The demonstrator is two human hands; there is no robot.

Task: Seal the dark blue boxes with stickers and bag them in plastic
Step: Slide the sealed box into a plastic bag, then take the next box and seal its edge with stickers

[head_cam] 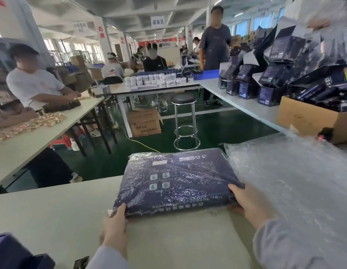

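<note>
**Bagged box held at both near corners**

The dark blue box (174, 181) lay flat-side up at the far edge of the pale tabletop (52, 210), straight ahead of the person, its far end reaching out past that edge above the green floor. Crinkled clear plastic (141, 158) covered its top face and bunched at the far left corner. The left grip (115, 225) clasped the near left corner, thumb laid on top and fingers tucked beneath. The right grip (246, 202) grasped the near right corner in the same way, fingers curled over the edge. Whether the box rested on the tabletop or was raised slightly could not be told.

Just beside the box on the right lay a heap of clear plastic bags (285, 171), touching its right edge. Further right stood a brown carton (304, 117), and behind it a pile of open dark boxes (285, 74). A chrome stool (185, 121) stood on the floor beyond.
</note>
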